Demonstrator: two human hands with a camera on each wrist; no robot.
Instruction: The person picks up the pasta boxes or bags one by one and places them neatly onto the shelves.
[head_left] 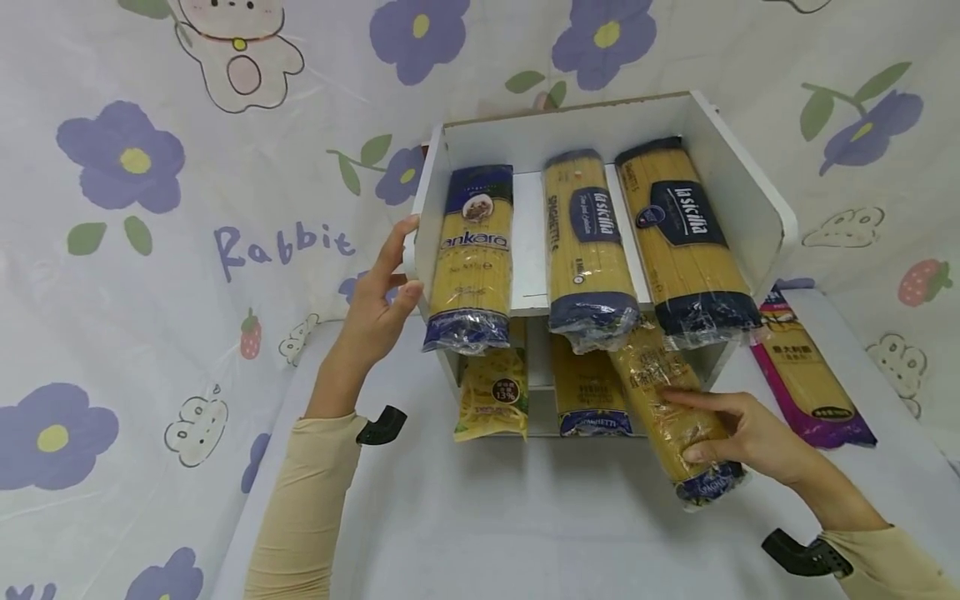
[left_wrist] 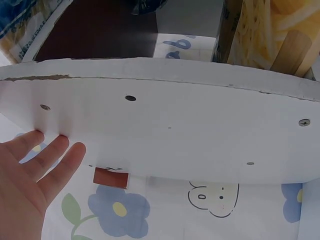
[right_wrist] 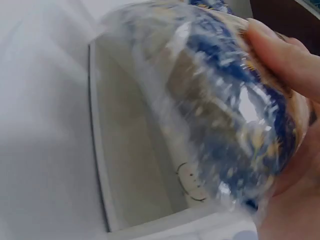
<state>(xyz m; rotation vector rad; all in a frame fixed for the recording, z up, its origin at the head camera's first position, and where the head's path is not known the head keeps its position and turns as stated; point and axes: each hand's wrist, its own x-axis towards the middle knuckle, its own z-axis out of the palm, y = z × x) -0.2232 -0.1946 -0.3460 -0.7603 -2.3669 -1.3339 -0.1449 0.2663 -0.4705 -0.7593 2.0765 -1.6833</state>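
Observation:
My right hand (head_left: 757,437) grips a yellow spaghetti pack (head_left: 675,408) near its blue front end, thumb on one side and fingers on the other. The pack slants out from the lower level of a white shelf (head_left: 528,250), its back end hidden under the upper board. In the right wrist view the pack's crinkled clear-and-blue end (right_wrist: 235,105) is close and blurred. My left hand (head_left: 375,312) touches the shelf's left side panel near the front edge; in the left wrist view its fingers (left_wrist: 52,155) are extended against that white panel (left_wrist: 190,130).
The upper level holds an Ankara pack (head_left: 472,258) and two La Sicilia spaghetti packs (head_left: 590,242) (head_left: 686,237). Below are a yellow pasta bag (head_left: 492,396) and another spaghetti pack (head_left: 592,387). A purple-edged pasta pack (head_left: 813,375) lies on the white table right of the shelf.

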